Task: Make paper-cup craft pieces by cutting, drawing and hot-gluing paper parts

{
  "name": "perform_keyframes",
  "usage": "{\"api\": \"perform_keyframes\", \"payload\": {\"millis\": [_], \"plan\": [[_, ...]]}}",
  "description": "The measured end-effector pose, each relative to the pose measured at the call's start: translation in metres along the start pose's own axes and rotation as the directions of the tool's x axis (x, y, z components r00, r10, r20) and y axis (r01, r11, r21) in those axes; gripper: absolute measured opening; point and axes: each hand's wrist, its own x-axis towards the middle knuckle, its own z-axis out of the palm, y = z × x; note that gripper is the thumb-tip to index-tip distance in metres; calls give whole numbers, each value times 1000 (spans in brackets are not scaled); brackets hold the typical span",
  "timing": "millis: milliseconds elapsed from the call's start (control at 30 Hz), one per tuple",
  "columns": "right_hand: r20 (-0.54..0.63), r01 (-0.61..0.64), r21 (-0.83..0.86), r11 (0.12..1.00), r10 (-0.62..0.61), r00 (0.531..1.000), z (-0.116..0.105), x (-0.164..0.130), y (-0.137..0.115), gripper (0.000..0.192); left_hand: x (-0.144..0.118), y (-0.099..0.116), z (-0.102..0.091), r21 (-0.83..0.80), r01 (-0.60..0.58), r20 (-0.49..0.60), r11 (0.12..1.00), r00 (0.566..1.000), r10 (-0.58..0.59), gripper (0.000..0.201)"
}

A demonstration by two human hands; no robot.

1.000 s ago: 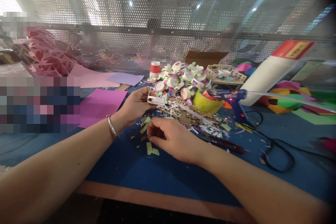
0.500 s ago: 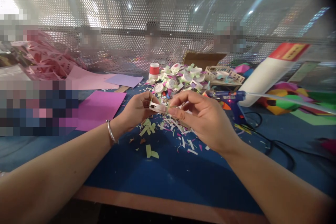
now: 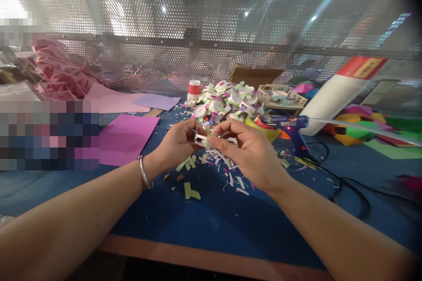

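Taking the blue glue gun [image 3: 292, 124] as landmark: far to its left a magenta paper sheet [image 3: 123, 137] lies flat on the blue bench [image 3: 211, 215]; nearer, the left hand [image 3: 176, 142], a bangle [image 3: 144, 172] at its wrist, pinches a small white paper piece [image 3: 200, 140], its grip closed on one end; the right hand [image 3: 250, 151] meets it just left of the gun, fingertips clamped on the other end, likely to steady it above the scrap litter [image 3: 211, 160]; behind the gun stands a perforated metal screen [image 3: 211, 30]; to its right leans a white glue bottle [image 3: 339, 92].
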Motion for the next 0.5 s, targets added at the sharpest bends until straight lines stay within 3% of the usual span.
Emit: {"api": "perform_keyframes", "payload": {"millis": [267, 500], "plan": [[-13, 29, 50, 998, -29, 999, 1, 0, 2, 19, -1, 2, 6, -94, 14, 26, 996, 1000, -11, 26], [-17, 51, 80, 996, -50, 999, 2, 0, 3, 17, -3, 7, 7, -12, 5, -22, 1000, 1000, -5, 27]]}}
